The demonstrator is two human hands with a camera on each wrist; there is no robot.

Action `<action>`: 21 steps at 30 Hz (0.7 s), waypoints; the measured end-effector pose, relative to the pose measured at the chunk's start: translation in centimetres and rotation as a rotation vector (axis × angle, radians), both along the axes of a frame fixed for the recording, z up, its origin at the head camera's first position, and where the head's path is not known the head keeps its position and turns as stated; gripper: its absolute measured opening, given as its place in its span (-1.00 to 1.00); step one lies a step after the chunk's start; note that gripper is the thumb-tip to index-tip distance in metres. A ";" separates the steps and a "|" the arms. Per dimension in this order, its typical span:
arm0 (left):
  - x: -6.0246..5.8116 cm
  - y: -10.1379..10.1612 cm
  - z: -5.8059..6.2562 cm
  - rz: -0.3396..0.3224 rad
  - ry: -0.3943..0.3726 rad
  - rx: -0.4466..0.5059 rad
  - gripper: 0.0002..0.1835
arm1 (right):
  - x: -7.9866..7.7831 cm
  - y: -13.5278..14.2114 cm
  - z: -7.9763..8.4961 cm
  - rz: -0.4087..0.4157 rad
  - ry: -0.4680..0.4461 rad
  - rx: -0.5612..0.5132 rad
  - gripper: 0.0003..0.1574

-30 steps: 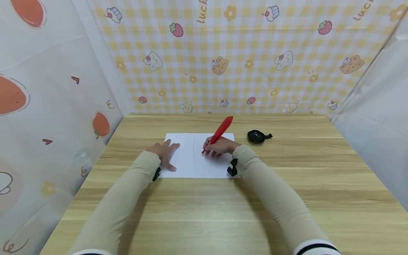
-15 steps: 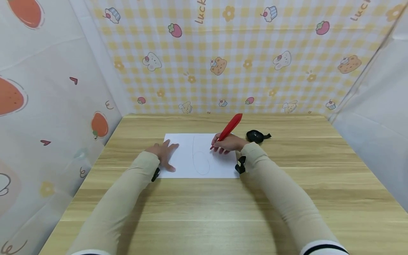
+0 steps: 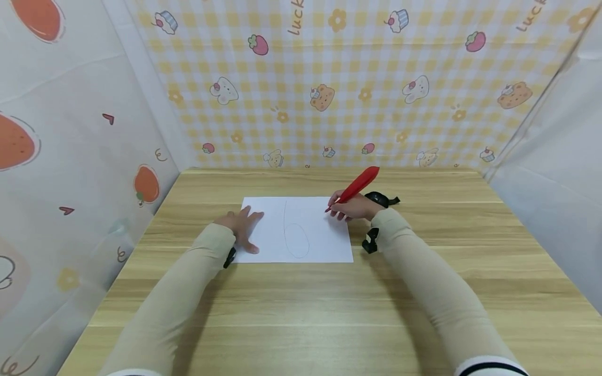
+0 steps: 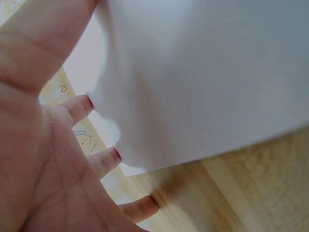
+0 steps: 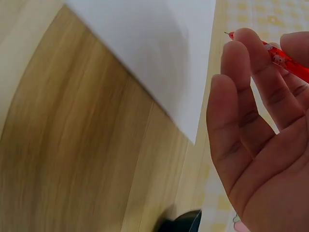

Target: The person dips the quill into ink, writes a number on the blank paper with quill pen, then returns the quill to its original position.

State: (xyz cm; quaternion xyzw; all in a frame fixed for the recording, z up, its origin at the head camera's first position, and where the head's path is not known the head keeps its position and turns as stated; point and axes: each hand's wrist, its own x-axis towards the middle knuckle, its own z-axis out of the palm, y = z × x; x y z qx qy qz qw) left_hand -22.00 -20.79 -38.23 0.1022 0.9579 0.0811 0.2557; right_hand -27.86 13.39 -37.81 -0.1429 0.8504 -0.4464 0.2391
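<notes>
A sheet of white paper [image 3: 326, 243] lies on the table and bears a thin "6"-like figure [image 3: 308, 243] near its middle. My left hand [image 3: 241, 227] rests on the paper's left side with fingers spread; in the left wrist view two fingertips [image 4: 113, 155] touch the sheet and another reaches past its edge. My right hand [image 3: 357, 207] pinches a red pen [image 3: 358, 186] with a wide feather-like top, between thumb and index finger. Its thin tip points down-left over the paper's upper right. The right wrist view shows the pen's patterned red barrel [image 5: 295, 67] and loosely bent other fingers.
A small black pan-shaped dish [image 3: 378, 198] with a short handle stands behind my right hand, partly hidden by it. The wooden table [image 3: 301, 313] reaches back to a yellow checked cloth [image 3: 348, 120], with a white patterned cloth [image 3: 122, 198] at the left.
My right hand has moved right and slightly away from me with the pen, from the figure to the paper's upper right, uncovering the closed loop. The left hand stays in place.
</notes>
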 end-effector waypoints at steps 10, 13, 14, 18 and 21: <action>0.3 0.3 0.9 -0.019 0.017 0.011 0.18 | -0.3 2.7 0.4 -0.064 0.070 -0.011 -0.78; 0.2 0.3 1.0 -0.019 0.021 0.002 0.17 | -0.4 3.6 0.5 -0.060 0.105 -0.033 -0.77; 0.2 0.3 0.9 -0.021 0.019 -0.001 0.17 | -0.4 3.9 0.5 -0.055 0.118 -0.029 -0.76; 0.3 0.1 0.7 -0.025 0.017 0.001 0.17 | -0.5 5.2 0.3 -0.077 0.159 -0.008 -0.75; 0.4 0.1 0.5 -0.025 0.018 0.002 0.17 | -0.5 5.9 0.2 -0.102 0.164 0.002 -0.76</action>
